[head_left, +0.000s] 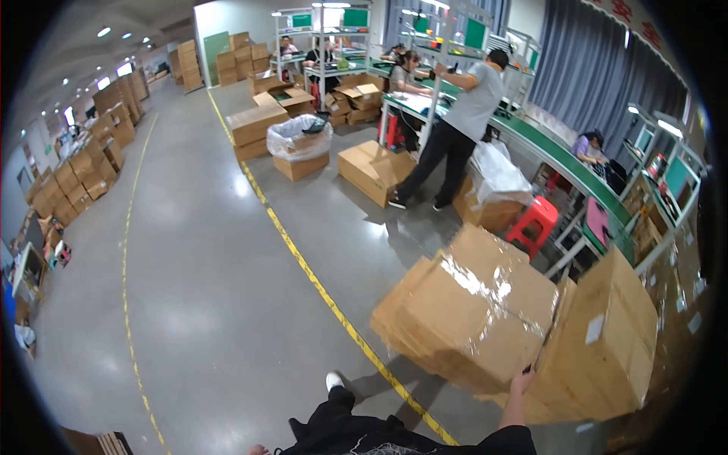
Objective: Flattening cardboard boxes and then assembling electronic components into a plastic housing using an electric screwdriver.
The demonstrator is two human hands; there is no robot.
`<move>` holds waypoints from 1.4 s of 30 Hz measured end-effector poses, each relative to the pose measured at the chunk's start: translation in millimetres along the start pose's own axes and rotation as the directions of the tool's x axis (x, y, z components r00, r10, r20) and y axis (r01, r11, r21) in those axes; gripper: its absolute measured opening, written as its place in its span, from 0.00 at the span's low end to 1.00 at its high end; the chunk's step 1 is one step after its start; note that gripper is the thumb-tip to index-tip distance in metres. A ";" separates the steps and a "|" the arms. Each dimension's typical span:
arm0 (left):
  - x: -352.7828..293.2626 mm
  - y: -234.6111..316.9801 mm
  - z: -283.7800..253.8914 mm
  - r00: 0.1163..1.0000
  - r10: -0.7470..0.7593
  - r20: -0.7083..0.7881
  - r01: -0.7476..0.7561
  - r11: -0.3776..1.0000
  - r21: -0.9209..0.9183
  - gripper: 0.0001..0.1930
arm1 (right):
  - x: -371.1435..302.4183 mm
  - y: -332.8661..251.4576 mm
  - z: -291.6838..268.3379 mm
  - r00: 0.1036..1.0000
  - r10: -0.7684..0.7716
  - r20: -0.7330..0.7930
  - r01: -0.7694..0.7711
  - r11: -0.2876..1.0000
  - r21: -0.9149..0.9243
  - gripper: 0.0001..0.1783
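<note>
My right hand (522, 378) reaches forward to the lower edge of a stack of flattened cardboard boxes (485, 292) bound with shiny clear tape. Its fingers are closed around a small dark thing that I cannot make out, by the gap between this stack and a large upright carton (607, 334). Whether the hand also presses on the cardboard is unclear. Only a sliver of my left hand (258, 450) shows at the bottom edge, beside my dark clothing, with its fingers hidden.
A red stool (534, 225) stands behind the stack. Open cartons (371, 171) and a plastic-lined box (300, 163) lie beyond a yellow floor line (303, 262). A person in a grey shirt (474, 98) stands by the green-topped workbench (553, 148). Stacked cartons (76, 174) line the left.
</note>
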State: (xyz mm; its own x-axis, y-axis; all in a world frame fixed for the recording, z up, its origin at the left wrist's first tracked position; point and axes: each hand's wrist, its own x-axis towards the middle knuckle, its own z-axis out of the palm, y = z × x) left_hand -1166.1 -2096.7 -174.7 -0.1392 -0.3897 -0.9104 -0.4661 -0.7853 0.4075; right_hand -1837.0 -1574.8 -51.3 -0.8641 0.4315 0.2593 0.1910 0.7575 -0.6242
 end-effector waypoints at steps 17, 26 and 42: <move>33.2 317.2 552.1 0.293 -0.483 0.825 0.470 0.824 0.316 0.11 | -27.1 -35.8 19.5 0.797 0.131 -0.589 -0.584 0.417 -0.696 0.29; 41.8 432.5 591.3 0.454 -0.688 0.567 0.532 0.719 0.447 0.14 | -59.3 -107.1 41.2 0.536 0.730 -0.424 -0.828 0.357 -0.433 0.38; 126.8 647.2 777.6 0.506 -0.390 0.769 -0.075 0.869 0.490 0.19 | -137.1 -312.7 224.5 0.016 0.656 -0.754 -0.975 -0.157 -0.158 0.32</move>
State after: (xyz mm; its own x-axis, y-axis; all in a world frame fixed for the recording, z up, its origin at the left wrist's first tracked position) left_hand -2164.8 -2280.4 -82.7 -0.5606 0.4797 -0.6750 -0.8225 -0.4173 0.3865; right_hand -1882.8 -1980.8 -57.1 0.4627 0.8736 0.1506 0.8858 -0.4625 -0.0383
